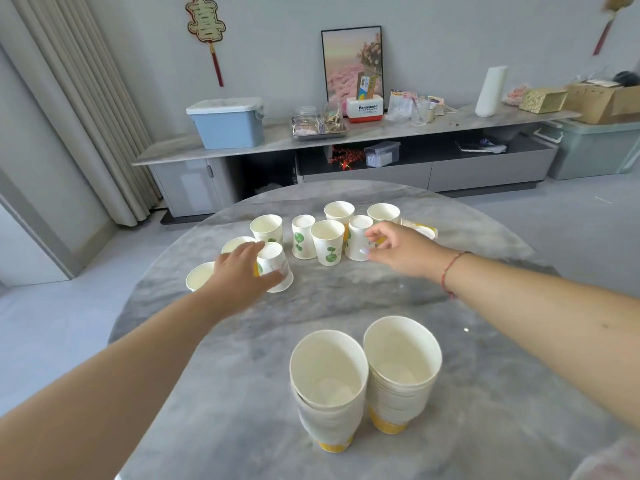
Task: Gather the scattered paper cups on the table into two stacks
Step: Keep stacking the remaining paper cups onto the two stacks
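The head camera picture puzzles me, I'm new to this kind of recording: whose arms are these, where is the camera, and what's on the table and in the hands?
There is no machine here. A person wears a wide-angle camera on the head, looking forward and down, so the two bare arms reaching in are their own.

In front is a round grey table. Near the camera stand two stacks of paper cups, open ends up. Farther away are loose cups, some upright, some upside down, and one lying on its side.

The left hand has its fingers curled round an upside-down cup. The right hand reaches to another upside-down cup and touches it, but a firm grip is not clear.

Behind is a low cabinet with household clutter.
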### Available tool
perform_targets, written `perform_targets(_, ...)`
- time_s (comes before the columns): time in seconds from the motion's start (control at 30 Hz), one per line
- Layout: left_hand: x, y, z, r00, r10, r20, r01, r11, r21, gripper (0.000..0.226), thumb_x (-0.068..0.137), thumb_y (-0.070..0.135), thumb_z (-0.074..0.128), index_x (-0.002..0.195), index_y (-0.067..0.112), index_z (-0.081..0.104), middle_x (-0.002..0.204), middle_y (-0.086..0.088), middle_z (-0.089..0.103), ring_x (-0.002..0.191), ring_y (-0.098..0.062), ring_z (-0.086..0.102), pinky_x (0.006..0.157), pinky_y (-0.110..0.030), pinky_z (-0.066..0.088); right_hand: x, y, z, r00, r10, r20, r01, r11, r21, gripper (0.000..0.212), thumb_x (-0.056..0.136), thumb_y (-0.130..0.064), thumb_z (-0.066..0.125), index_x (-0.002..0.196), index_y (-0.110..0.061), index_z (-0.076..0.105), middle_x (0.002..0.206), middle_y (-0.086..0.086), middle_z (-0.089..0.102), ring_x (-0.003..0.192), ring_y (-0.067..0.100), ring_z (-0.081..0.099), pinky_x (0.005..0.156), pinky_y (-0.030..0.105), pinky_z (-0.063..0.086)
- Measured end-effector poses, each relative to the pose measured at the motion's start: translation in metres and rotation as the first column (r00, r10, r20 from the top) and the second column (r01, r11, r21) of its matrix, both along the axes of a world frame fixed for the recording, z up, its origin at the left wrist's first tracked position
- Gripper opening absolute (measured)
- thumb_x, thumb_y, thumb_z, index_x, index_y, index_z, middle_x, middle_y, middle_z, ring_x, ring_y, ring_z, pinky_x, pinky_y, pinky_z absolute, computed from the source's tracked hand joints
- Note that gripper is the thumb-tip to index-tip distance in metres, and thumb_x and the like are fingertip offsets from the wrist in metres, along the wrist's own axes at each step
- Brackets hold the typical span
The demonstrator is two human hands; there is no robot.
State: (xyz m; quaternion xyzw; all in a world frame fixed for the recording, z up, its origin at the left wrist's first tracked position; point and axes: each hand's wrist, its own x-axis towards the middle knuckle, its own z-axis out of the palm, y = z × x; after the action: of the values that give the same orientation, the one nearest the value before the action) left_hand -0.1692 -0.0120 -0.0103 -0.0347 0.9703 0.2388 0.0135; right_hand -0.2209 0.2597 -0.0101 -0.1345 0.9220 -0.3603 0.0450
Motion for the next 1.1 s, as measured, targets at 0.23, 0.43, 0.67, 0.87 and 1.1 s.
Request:
perform_targets(0.23,-0.074,-0.005,-0.022,0.985,-0.17,0.013,0.147,0.813,-0.564,0.091,0.075,0.038,0.072,0.147,0.028,0.017,0.154,0.005,0.025,0.137,-0.027,0.024,0.103,-0.044,0.031,-0.056,-0.047,-0.021,0.992,0.112,-0.05,-0.096,0.964,0.246,0.057,0.089,-0.028,0.058,0.139,-0.017,0.036,0.144,0.003,0.042,0.111,0.019,0.05,0.089,0.028,0.039)
perform_targets(0.43,-0.097,0.003,-0.028,0.947,-0.307,0.097,0.249,0.505,-0.826,0.056,0.082,0.016,0.058,0.133,0.026,0.038,0.13,0.003,0.051,0.121,-0.026,0.037,0.092,-0.036,0.035,-0.075,-0.067,-0.035,0.985,0.17,-0.018,-0.144,0.882,0.449,0.05,0.091,-0.015,0.049,0.138,-0.009,0.032,0.121,0.011,0.05,0.103,0.03,0.053,0.076,0.031,0.046)
perform_targets(0.67,-0.072,0.005,-0.01,0.938,-0.343,-0.058,0.13,0.5,-0.856,0.045,0.077,0.028,0.067,0.115,0.014,0.05,0.115,-0.004,0.058,0.111,-0.024,0.048,0.086,-0.031,0.04,-0.058,-0.049,-0.036,0.994,0.045,-0.1,-0.019,0.969,0.246,0.035,0.088,-0.012,0.056,0.124,-0.012,0.053,0.119,0.01,0.063,0.107,0.027,0.059,0.09,0.031,0.046)
perform_targets(0.87,-0.009,-0.015,0.029,0.971,0.139,-0.195,-0.157,0.985,-0.076,0.042,0.067,0.054,0.071,0.09,0.02,0.061,0.083,0.003,0.063,0.076,-0.018,0.056,0.059,-0.03,0.042,-0.008,-0.016,0.002,0.972,-0.001,-0.233,0.021,0.996,0.084,0.009,0.085,-0.018,0.063,0.089,-0.011,0.067,0.088,0.007,0.072,0.084,0.024,0.065,0.066,0.025,0.044)
perform_targets(1.1,0.067,-0.02,0.051,0.966,-0.059,0.252,-0.244,0.127,0.962,0.056,0.065,0.054,0.069,0.103,0.012,0.068,0.081,-0.007,0.072,0.06,-0.015,0.06,0.049,-0.022,0.049,0.067,0.016,0.056,0.973,-0.052,-0.223,0.02,0.99,-0.142,0.007,0.085,-0.019,0.065,0.079,-0.016,0.066,0.075,0.0,0.075,0.075,0.012,0.072,0.069,0.025,0.051)
